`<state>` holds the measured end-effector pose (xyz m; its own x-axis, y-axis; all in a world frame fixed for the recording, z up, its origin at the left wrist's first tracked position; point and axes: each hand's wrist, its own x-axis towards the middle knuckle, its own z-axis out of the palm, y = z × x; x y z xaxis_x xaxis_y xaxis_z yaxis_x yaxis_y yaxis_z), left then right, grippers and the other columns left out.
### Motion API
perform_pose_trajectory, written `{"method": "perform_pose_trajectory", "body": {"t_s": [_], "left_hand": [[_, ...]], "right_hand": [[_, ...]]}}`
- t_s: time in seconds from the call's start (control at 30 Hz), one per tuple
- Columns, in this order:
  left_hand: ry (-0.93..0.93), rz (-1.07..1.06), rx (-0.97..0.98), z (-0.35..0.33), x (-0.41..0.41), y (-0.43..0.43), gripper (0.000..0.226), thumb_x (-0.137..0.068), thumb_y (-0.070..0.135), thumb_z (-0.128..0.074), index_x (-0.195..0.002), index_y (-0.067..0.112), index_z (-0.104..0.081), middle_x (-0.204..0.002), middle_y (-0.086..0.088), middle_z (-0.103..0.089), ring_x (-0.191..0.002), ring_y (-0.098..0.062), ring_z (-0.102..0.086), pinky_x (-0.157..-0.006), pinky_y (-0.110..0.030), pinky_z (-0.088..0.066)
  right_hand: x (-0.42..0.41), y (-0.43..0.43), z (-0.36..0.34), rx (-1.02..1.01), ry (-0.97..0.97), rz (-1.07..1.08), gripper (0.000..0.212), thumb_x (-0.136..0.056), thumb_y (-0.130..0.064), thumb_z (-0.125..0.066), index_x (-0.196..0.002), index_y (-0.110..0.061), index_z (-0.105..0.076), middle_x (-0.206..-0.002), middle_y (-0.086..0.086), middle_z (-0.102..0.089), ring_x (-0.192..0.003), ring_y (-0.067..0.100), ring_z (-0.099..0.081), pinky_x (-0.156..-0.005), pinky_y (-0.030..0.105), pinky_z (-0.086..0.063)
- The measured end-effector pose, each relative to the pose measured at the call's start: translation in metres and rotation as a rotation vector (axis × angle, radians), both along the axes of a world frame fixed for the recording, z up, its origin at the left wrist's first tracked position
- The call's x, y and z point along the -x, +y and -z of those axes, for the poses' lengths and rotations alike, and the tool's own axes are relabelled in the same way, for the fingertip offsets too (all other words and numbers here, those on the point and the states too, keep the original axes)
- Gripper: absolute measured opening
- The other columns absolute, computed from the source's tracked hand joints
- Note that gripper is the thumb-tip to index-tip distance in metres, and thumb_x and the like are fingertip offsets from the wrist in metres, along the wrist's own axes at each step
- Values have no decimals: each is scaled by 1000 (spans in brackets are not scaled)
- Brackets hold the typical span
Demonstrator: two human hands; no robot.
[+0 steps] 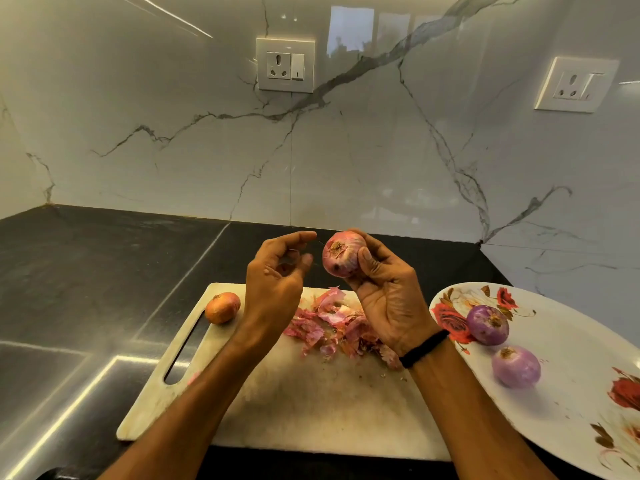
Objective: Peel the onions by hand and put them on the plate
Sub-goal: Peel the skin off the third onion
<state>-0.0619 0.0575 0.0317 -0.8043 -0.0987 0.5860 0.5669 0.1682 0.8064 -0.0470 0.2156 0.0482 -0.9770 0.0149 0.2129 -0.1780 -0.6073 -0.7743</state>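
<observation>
My right hand [384, 292] holds a pink, partly peeled onion [341, 254] up above the cutting board, root end facing me. My left hand [277, 275] hovers just left of it, fingers curled and apart, nothing clearly in them. An unpeeled brown onion [222, 307] rests on the board's far left corner. Two peeled purple onions [487, 324] [516, 366] lie on the white floral plate [568, 410] at the right. A heap of pink onion skins [332, 327] lies on the board under my hands.
The pale cutting board [294, 403] with a handle slot sits on a black countertop [86, 271]. A marble-pattern wall stands behind, with two wall sockets [285, 65] [576, 84]. The plate overlaps the counter's right side.
</observation>
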Motion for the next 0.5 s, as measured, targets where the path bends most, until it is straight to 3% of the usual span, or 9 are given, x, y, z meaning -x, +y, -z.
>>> {"method": "perform_pose_trajectory", "body": {"t_s": [0.17, 0.37, 0.5], "left_hand": [[24, 53, 1, -1, -4, 4, 32, -85, 29, -67, -116, 20, -66, -112, -4, -70, -103, -9, -68, -88, -19, -55], [0, 47, -11, 0, -1, 2, 16, -90, 13, -68, -106, 15, -69, -99, -2, -72, -94, -6, -69, -82, -15, -55], [-37, 42, 41, 2, 1, 4, 10, -97, 13, -60, -104, 17, -66, -94, 7, -67, -90, -1, -66, -80, -12, -54]], "right_hand": [[3, 0, 4, -81, 28, -10, 45, -81, -13, -62, -125, -4, -59, -130, 22, -59, -117, 39, -61, -98, 47, -52], [3, -1, 6, -153, 46, -5, 43, -83, -13, -61, -126, -6, -59, -129, 20, -61, -116, 36, -63, -98, 47, -52], [2, -1, 6, -157, 53, -15, 40, -82, -13, -61, -121, -9, -61, -124, 15, -64, -114, 33, -64, -93, 41, -56]]}}
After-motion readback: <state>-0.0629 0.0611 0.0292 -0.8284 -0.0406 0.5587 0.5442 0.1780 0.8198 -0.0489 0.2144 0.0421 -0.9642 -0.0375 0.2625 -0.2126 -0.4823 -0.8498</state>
